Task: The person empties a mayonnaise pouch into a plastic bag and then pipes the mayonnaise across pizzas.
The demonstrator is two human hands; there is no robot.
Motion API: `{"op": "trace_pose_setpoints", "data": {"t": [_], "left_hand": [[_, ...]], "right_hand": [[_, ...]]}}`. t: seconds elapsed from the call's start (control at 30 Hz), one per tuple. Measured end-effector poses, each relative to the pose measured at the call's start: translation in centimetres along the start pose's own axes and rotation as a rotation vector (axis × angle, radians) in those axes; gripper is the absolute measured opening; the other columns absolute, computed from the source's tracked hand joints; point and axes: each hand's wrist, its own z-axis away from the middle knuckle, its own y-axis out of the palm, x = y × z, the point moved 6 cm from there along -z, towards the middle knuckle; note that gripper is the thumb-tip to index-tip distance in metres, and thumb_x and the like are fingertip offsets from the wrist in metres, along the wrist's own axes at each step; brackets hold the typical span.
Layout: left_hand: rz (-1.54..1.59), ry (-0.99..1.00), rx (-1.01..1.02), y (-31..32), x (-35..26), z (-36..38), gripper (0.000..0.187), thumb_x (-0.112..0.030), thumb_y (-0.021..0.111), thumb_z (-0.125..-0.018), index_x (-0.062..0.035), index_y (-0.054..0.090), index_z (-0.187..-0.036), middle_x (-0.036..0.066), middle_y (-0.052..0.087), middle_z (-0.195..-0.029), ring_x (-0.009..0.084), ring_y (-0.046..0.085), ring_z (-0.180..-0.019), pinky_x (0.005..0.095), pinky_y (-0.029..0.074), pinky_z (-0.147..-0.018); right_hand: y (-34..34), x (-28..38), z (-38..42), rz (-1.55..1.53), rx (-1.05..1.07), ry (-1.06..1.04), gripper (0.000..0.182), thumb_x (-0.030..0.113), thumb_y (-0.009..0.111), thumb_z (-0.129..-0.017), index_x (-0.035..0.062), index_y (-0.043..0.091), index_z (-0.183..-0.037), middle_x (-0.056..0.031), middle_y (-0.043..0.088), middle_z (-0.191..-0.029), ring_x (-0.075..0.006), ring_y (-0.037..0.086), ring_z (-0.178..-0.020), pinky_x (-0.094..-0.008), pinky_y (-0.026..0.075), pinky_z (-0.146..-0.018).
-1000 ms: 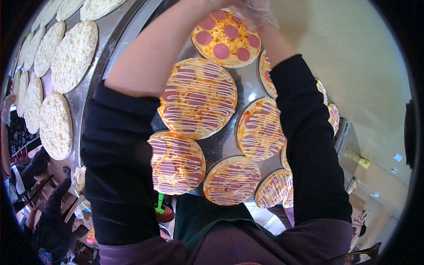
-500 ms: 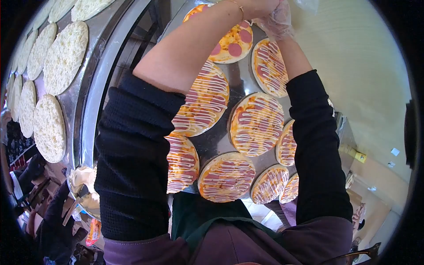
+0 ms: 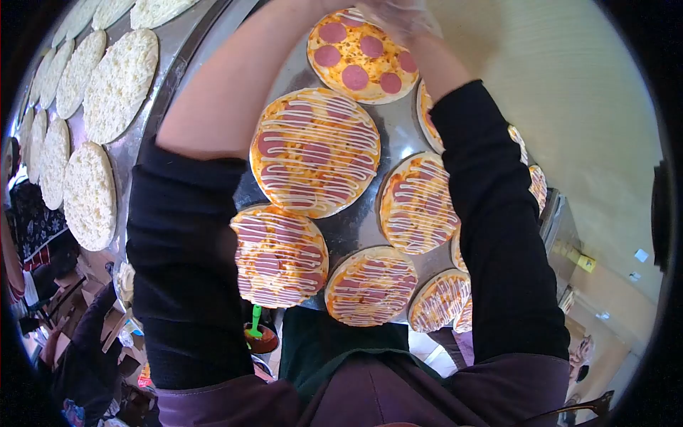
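Both my hands are at the top edge, over the far end of a pizza (image 3: 359, 60) with cheese and round sausage slices. White sauce lines show only at its top rim. My right hand (image 3: 409, 18), in a clear plastic glove, looks closed and blurred; what it grips is hidden. My left hand (image 3: 348, 3) meets it, mostly cut off by the frame, its fingers not visible. Nearer me lie a large pizza (image 3: 316, 153) and a smaller pizza (image 3: 281, 256), both striped with white sauce.
More striped pizzas (image 3: 420, 203) cover the metal table (image 3: 348, 231). Left, a second metal surface (image 3: 153, 107) carries several pale, crumbly-topped bases (image 3: 121, 85). A red-filled container (image 3: 263, 339) with a green-handled tool is below. A person (image 3: 89, 356) is at lower left; a pale wall (image 3: 569, 107) stands right.
Both my arms have shifted left, uncovering the large striped pizza and more of the sausage pizza. White lines now show at that pizza's top rim. The clear plastic at the upper right is gone from view.
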Motion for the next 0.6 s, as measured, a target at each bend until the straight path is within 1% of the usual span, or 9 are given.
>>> {"op": "trace_pose_setpoints", "data": {"t": [0.03, 0.17, 0.23, 0.3, 0.37, 0.43, 0.47, 0.53, 0.6], "left_hand": [[0.112, 0.033, 0.015, 2.0, -0.1, -0.3, 0.035, -0.03, 0.047, -0.109, 0.0001, 0.066, -0.107, 0.007, 0.065, -0.084, 0.0175, 0.061, -0.077, 0.0348, 0.05, -0.07], [0.032, 0.155, 0.015, 6.8, -2.2, -0.5, 0.037, -0.027, 0.048, -0.107, 0.0051, 0.067, -0.106, 0.02, 0.069, -0.09, 0.0297, 0.065, -0.083, 0.0429, 0.05, -0.079], [-0.004, 0.169, 0.017, 7.7, -2.5, -0.6, 0.037, -0.026, 0.049, -0.106, 0.0062, 0.067, -0.105, 0.023, 0.069, -0.092, 0.0327, 0.066, -0.086, 0.0444, 0.049, -0.081], [-0.047, 0.18, 0.018, 7.5, -2.5, -0.6, 0.037, -0.025, 0.049, -0.106, 0.0073, 0.067, -0.103, 0.026, 0.069, -0.094, 0.0357, 0.066, -0.088, 0.0459, 0.049, -0.084], [-0.079, 0.254, -0.052, 4.9, -2.3, -0.2, 0.036, -0.025, 0.048, -0.107, 0.0054, 0.066, -0.1, 0.019, 0.069, -0.087, 0.0291, 0.066, -0.081, 0.042, 0.05, -0.076], [-0.038, 0.2, -0.021, 1.7, -1.7, 0.2, 0.036, -0.026, 0.047, -0.108, 0.0031, 0.066, -0.097, 0.014, 0.067, -0.083, 0.025, 0.065, -0.077, 0.0395, 0.049, -0.071], [0.011, 0.151, 0.007, 0.1, -1.6, 0.4, 0.036, -0.026, 0.046, -0.109, 0.0007, 0.065, -0.095, 0.009, 0.065, -0.079, 0.0209, 0.064, -0.072, 0.0369, 0.049, -0.066], [0.071, 0.084, -0.015, -2.4, -2.0, 1.5, 0.034, -0.026, 0.046, -0.109, -0.0016, 0.064, -0.094, 0.005, 0.063, -0.077, 0.0176, 0.061, -0.07, 0.0345, 0.048, -0.062], [0.124, -0.014, -0.004, -3.9, -2.1, 2.1, 0.03, -0.025, 0.045, -0.11, -0.0058, 0.063, -0.095, 0.002, 0.06, -0.077, 0.0142, 0.058, -0.068, 0.032, 0.049, -0.059]], "right_hand": [[-0.2, 1.9, 1.6, 0.065, -0.217, 0.05, 0.024, 0.032, 0.059, -0.101, 0.0103, 0.064, -0.109, -0.0032, 0.064, -0.094, -0.0178, 0.066, -0.083, -0.0338, 0.056, -0.068], [-6.3, 5.8, 5.9, 0.243, -0.227, -0.051, 0.028, 0.035, 0.055, -0.104, 0.0093, 0.062, -0.114, -0.0045, 0.065, -0.099, -0.0187, 0.066, -0.091, -0.0353, 0.056, -0.074], [-2.2, 9.0, 8.8, 1.253, -0.128, -0.386, 0.033, 0.038, 0.052, -0.105, 0.009, 0.061, -0.117, -0.0061, 0.065, -0.103, -0.0193, 0.066, -0.096, -0.0354, 0.056, -0.078], [-1.8, 8.9, 8.3, 1.345, -0.114, -0.401, 0.031, 0.037, 0.052, -0.105, 0.0091, 0.061, -0.116, -0.0059, 0.065, -0.103, -0.0183, 0.065, -0.095, -0.035, 0.056, -0.078], [-0.5, 7.7, 6.6, 1.426, -0.102, -0.419, 0.03, 0.036, 0.053, -0.105, 0.0092, 0.061, -0.116, -0.0056, 0.064, -0.103, -0.0173, 0.064, -0.094, -0.0345, 0.056, -0.078], [-0.7, 2.1, 2.3, 0.008, -0.197, 0.054, 0.027, 0.034, 0.057, -0.103, 0.0097, 0.061, -0.115, -0.0053, 0.064, -0.101, -0.0162, 0.063, -0.091, -0.0341, 0.056, -0.076], [-0.7, 0.7, 0.7, 0.001, -0.193, 0.052, 0.027, 0.034, 0.057, -0.103, 0.0097, 0.061, -0.115, -0.0053, 0.064, -0.101, -0.0162, 0.063, -0.091, -0.0341, 0.056, -0.076], [2.5, -1.1, -1.5, -0.281, 0.421, 0.027, 0.029, 0.036, 0.054, -0.106, 0.0099, 0.061, -0.116, -0.0049, 0.065, -0.1, -0.0164, 0.064, -0.089, -0.0341, 0.057, -0.075], [1.0, -2.3, -1.8, -0.193, 0.34, 0.0, 0.03, 0.037, 0.054, -0.106, 0.0098, 0.061, -0.116, -0.005, 0.065, -0.1, -0.0165, 0.065, -0.089, -0.0341, 0.057, -0.074]]}}
